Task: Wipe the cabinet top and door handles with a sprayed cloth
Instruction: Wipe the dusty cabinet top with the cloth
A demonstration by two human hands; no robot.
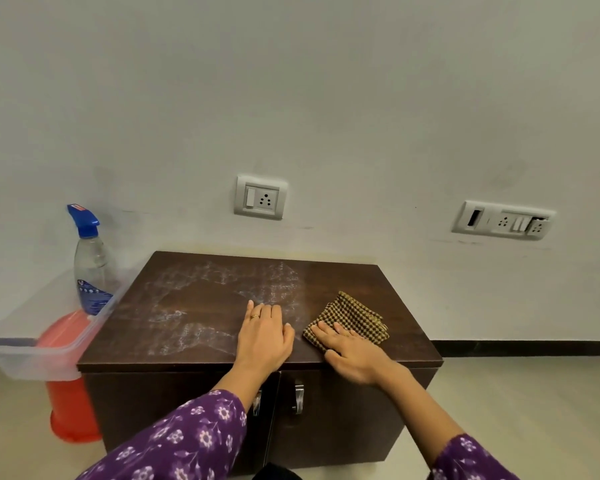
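**Cloth on the right, smears to the left**

The brown-and-tan checked woven cloth lies on the right half of the dark brown wooden cabinet top, near its front edge. The right hand presses it down with fingers spread flat, not clenched. The left hand rests palm-down and relaxed just beside the cloth, holding nothing. The whitish smeared residue covers the left half, so the next stroke probably runs leftward, and the left hand sits in that path. The silver metal door handles hang below the front edge.
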